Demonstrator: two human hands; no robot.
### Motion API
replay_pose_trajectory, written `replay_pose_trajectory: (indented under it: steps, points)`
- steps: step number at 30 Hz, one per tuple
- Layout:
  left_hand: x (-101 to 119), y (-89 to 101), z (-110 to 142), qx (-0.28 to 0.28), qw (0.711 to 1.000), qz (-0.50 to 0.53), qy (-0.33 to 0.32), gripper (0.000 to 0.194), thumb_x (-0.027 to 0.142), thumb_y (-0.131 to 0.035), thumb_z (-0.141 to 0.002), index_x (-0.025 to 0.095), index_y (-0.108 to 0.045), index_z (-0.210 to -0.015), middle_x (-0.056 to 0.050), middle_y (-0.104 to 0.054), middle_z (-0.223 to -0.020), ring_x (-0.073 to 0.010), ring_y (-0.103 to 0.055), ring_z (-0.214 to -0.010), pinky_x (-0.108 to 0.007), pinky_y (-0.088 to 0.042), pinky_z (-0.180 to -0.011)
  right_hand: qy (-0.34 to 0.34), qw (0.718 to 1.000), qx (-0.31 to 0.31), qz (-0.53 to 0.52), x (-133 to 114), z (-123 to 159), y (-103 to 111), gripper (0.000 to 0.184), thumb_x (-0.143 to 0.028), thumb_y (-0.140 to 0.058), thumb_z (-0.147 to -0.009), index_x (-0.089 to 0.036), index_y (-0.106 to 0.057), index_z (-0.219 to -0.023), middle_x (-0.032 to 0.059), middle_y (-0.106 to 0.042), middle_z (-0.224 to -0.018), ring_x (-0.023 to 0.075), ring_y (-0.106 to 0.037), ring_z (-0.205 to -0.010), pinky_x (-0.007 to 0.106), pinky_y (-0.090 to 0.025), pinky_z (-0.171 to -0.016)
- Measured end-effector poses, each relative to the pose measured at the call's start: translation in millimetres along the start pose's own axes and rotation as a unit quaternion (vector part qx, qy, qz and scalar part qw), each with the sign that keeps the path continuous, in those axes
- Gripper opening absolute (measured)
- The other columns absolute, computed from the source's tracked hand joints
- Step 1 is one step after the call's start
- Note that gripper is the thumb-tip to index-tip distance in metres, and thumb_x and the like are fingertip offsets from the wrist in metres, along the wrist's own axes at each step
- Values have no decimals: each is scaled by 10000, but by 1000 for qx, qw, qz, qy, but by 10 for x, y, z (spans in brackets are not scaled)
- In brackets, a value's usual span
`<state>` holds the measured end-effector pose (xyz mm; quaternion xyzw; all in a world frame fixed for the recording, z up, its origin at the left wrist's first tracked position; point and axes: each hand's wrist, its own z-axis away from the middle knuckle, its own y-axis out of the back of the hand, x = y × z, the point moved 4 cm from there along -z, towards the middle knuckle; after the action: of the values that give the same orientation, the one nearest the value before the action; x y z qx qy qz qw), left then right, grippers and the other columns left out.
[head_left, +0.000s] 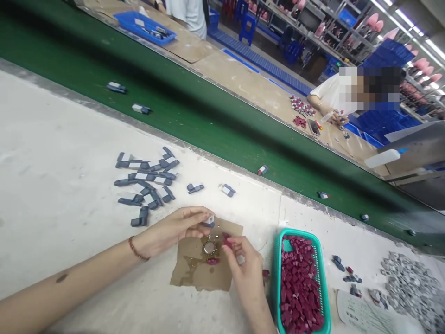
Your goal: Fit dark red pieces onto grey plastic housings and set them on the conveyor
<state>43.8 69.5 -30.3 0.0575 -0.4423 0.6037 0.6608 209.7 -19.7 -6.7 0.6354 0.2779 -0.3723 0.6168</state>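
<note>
On my bench (69,185), cardboard (186,273) lies before me; left of it, toward the far edge, clustered parts (142,176); right, a basket (277,278) holding pieces (301,283), then a heap (410,283); past that edge, a belt (208,130).

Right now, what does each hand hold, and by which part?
Left hand: a small blue-grey and white block, by one end. Right hand: a small dark-red piece, exact hold unclear.

Illumination: bright, diffuse | Source: long white ceiling tube lights (434,48) | Shadow: dark band along the flat green conveyor belt (208,130) | Definition: soft, distant background smeared | Distortion: wide-angle stretch towards edges
</note>
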Motion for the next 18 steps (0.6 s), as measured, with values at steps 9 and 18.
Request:
replay_pose_trajectory:
  steps: [9,18]
  points:
    - [-133,152,104,-62,997,-33,-34,455,446,-826,-651,205,-691,-1013,-70,-737,-1003,-258,-648,-1062,-342,-487,-934,216,952,-71,205,-142,-18,-332,297,-188,-351,-1001,-188,-638,-926,60,-656,-777,191,-654,-701,287,-549,-628]
    - [-155,77,94,-70,969,-200,-130,416,589,-543,-834,182,-584,-911,-38,-651,-781,-188,-633,-671,-288,-509,-594,244,923,-110,278,-125,-30,-407,296,-84,-392,-957,-181,-618,-793,62,-627,-732,201,-621,-679,297,-525,-595]
